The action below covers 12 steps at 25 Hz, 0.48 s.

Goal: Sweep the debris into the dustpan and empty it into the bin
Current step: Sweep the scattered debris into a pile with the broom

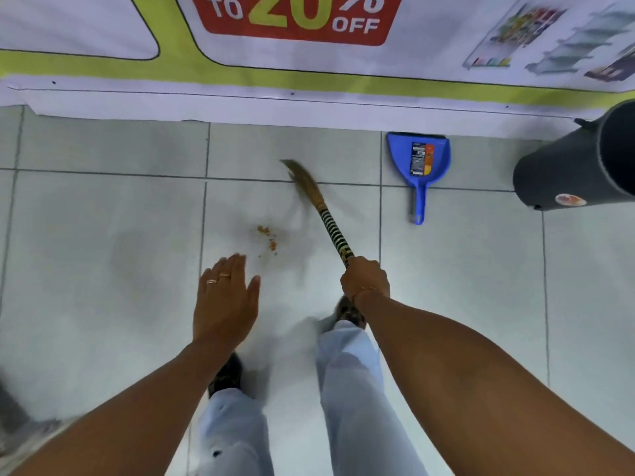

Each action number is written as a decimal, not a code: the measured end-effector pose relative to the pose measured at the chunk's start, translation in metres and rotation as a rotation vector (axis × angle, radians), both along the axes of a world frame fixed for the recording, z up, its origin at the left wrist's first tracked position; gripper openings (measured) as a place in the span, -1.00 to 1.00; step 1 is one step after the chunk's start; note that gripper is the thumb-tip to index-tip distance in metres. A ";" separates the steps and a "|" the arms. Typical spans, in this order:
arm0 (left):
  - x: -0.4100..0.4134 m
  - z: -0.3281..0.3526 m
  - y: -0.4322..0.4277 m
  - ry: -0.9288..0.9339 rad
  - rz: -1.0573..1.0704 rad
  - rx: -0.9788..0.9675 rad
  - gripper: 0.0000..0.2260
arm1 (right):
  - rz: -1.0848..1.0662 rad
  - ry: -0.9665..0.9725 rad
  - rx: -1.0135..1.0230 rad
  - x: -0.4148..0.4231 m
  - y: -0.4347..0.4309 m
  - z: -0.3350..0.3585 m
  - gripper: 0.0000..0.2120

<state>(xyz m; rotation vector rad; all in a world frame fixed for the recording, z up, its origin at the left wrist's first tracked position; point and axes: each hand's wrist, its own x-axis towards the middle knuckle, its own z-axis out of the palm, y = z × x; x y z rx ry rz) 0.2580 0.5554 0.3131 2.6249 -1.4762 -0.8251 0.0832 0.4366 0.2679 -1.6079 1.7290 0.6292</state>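
Observation:
A small patch of brown debris (267, 237) lies on the pale floor tiles in front of me. My right hand (364, 279) is shut on the striped handle of a grass broom (321, 209), whose blurred bristles reach up and left, beyond the debris. My left hand (225, 298) hovers flat and open, holding nothing, just below and left of the debris. A blue dustpan (420, 159) lies on the floor by the wall, handle pointing toward me. A dark grey bin (580, 163) stands at the right edge.
A sale banner (295, 46) hangs along the wall down to the floor. My legs in light trousers and dark shoes (226, 374) stand below my hands. Something dark and blurred sits at the lower left edge.

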 end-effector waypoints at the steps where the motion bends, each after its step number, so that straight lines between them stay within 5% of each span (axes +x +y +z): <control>1: -0.008 -0.001 -0.011 0.005 0.004 -0.005 -0.57 | -0.001 0.020 0.016 -0.006 -0.010 -0.003 -0.69; 12: -0.060 -0.022 -0.084 0.019 0.017 0.000 -0.59 | 0.385 0.039 0.119 -0.020 -0.040 -0.024 -0.69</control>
